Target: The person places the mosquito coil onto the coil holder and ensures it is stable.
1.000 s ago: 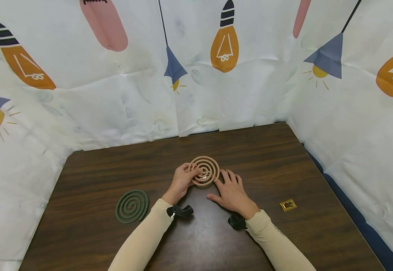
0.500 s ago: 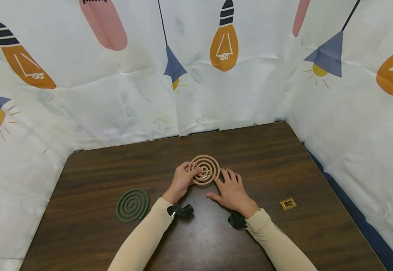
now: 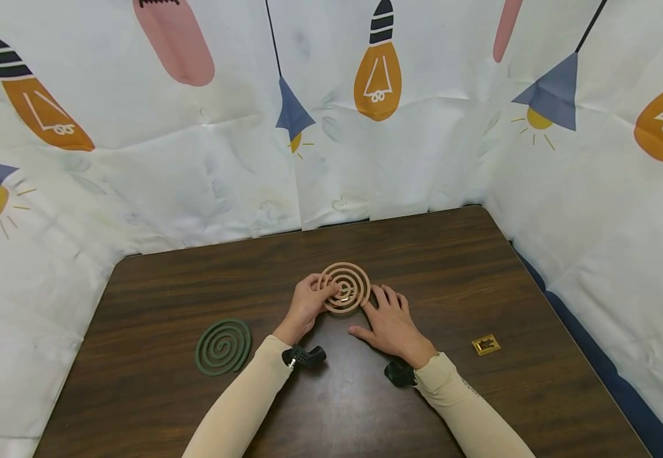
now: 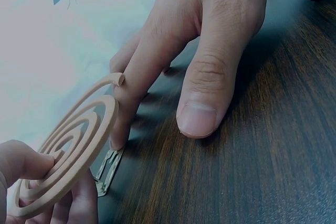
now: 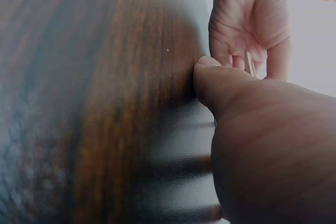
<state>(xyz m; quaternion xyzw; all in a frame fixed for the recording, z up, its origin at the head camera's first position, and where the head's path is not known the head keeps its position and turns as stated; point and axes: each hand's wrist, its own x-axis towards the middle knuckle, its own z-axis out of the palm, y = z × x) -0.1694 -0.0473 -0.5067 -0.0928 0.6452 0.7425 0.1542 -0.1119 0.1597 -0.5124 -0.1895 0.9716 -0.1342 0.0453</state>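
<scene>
A tan mosquito coil (image 4: 87,162) is tilted above the table, pinched at its left side by my left hand (image 3: 302,306), thumb on top and fingers beneath. Below the coil, a small metal coil stand (image 4: 110,170) lies on the tabletop in the left wrist view. My right hand (image 3: 391,324) rests on the table with fingers spread. Its index fingertip touches the stand's edge, and the coil's outer end lies against or very close to that finger. In the right wrist view the left hand (image 5: 251,17) shows behind the right thumb, with the coil mostly hidden.
A green mosquito coil (image 3: 223,347) lies flat on the brown table (image 3: 154,286), left of the left forearm. A second gold metal stand (image 3: 486,345) lies to the right. White printed cloth (image 3: 222,178) hangs around the table's back and sides.
</scene>
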